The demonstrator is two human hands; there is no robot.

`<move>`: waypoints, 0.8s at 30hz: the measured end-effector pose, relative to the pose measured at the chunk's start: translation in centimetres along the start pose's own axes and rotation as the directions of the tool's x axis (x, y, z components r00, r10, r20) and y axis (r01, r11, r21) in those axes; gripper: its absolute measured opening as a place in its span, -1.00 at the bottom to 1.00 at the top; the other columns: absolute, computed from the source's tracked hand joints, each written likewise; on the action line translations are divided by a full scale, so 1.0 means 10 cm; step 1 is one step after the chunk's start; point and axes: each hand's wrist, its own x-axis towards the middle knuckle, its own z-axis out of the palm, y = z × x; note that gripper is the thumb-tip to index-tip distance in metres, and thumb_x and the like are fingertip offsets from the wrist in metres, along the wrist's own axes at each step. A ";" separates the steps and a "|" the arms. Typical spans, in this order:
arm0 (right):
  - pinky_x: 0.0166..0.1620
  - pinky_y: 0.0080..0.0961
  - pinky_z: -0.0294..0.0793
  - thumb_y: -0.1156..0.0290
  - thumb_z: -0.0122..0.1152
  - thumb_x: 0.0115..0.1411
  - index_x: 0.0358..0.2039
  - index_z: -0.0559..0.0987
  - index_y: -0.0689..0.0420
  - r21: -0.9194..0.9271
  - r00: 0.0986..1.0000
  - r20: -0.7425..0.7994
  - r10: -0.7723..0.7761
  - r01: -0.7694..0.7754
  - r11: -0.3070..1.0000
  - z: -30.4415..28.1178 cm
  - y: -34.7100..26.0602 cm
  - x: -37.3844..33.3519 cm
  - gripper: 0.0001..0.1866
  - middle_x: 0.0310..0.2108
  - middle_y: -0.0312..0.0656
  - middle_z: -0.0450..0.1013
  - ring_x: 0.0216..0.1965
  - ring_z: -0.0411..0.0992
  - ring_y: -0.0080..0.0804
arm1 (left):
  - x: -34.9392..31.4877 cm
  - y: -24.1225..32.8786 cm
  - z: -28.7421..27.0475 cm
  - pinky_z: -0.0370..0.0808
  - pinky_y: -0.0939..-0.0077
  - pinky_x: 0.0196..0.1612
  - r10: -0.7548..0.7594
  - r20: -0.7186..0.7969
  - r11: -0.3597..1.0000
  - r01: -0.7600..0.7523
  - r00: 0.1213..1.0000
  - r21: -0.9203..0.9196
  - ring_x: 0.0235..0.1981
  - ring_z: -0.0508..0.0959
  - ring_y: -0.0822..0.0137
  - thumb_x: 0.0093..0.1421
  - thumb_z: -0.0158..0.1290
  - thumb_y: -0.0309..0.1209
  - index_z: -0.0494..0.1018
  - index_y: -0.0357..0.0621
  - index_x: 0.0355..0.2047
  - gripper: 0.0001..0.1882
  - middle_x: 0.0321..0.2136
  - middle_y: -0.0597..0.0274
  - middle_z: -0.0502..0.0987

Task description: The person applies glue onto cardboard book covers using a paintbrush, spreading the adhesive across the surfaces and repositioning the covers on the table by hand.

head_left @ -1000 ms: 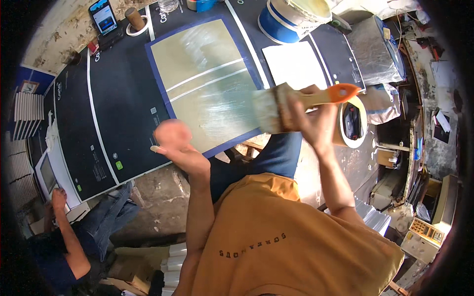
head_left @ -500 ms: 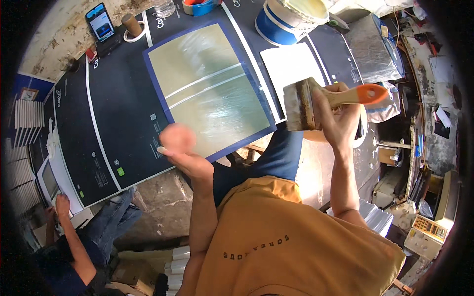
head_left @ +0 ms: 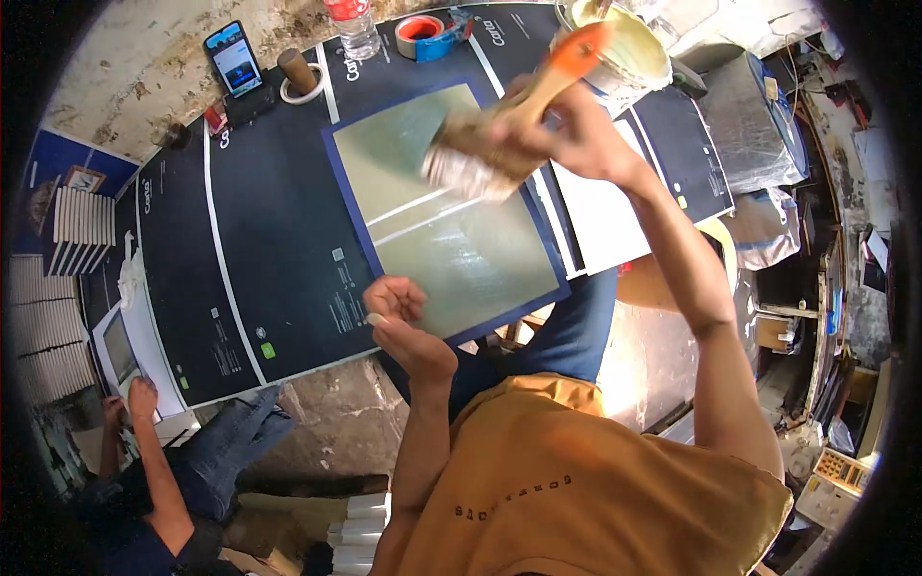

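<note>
My right hand (head_left: 581, 134) grips a wide, flat paintbrush (head_left: 523, 110) with a wooden, orange-ended handle. Its bristles, blurred by motion, point left and down over a blue-edged sheet (head_left: 461, 278). That sheet has a shiny, wet-looking greenish-grey face crossed by two white stripes, and the brush hides part of it. At the sheet's lower left corner is my left hand (head_left: 413, 331), palm up with fingers loosely bent and thumb apart, holding nothing. A bucket of pale paste (head_left: 629, 58) stands beyond my right hand. White paper (head_left: 600, 226) lies right of the sheet.
Along the dark table's (head_left: 279, 211) far side stand a phone (head_left: 233, 60), a brown cylinder in a tape roll (head_left: 296, 72), a water bottle (head_left: 355, 34) and tape rolls (head_left: 423, 38). A wrapped bundle (head_left: 749, 115) sits at right. Another person's hand (head_left: 142, 396) works at lower left.
My right hand has swung the paintbrush leftward from above the white paper to over the blue-edged sheet. My left hand stays by the sheet's lower left corner. The whole view has shifted.
</note>
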 end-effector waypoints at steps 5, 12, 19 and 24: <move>-0.18 -0.36 0.53 0.17 0.38 0.15 -0.20 0.66 0.13 -0.403 0.976 0.113 0.187 -0.127 0.906 -0.13 0.50 0.81 -0.67 -0.26 -0.07 0.60 -0.25 0.56 -0.31 | 0.01 0.03 -0.03 0.17 0.59 -0.35 -0.050 0.006 0.999 0.049 0.999 0.010 -0.46 0.25 0.51 0.30 -0.56 0.42 0.32 -0.12 -0.25 -0.18 -0.48 0.38 0.28; 0.02 -0.37 0.48 0.29 0.29 0.24 -0.09 0.59 0.18 0.023 0.921 0.389 -0.004 -0.005 1.000 -0.08 0.36 1.13 -0.70 -0.21 -0.24 0.56 -0.15 0.52 -0.38 | 0.00 0.02 -0.04 0.19 0.58 -0.33 -0.078 0.012 0.997 0.078 0.997 -0.006 -0.43 0.26 0.50 0.28 -0.55 0.44 0.31 -0.16 -0.24 -0.15 -0.43 0.31 0.32; -0.30 -0.36 0.53 0.23 0.32 0.17 -0.27 0.69 0.14 0.019 0.881 0.264 -0.393 0.403 0.915 0.07 0.58 1.79 -0.75 -0.46 -0.09 0.60 -0.39 0.56 -0.37 | 0.02 0.02 -0.07 0.21 0.56 -0.32 -0.087 0.060 0.996 0.087 0.994 -0.008 -0.43 0.26 0.47 0.31 -0.61 0.39 0.31 -0.19 -0.21 -0.15 -0.42 0.27 0.35; -0.09 -0.38 0.49 -0.01 0.40 0.13 -0.07 0.61 0.16 -0.172 0.715 0.699 -0.005 0.175 0.969 0.59 -0.08 1.64 -0.46 -0.19 -0.15 0.58 -0.18 0.51 -0.36 | 0.02 0.01 -0.07 0.21 0.55 -0.31 -0.058 0.071 0.998 0.057 0.996 0.015 -0.43 0.26 0.47 0.32 -0.62 0.36 0.30 -0.19 -0.21 -0.17 -0.42 0.24 0.35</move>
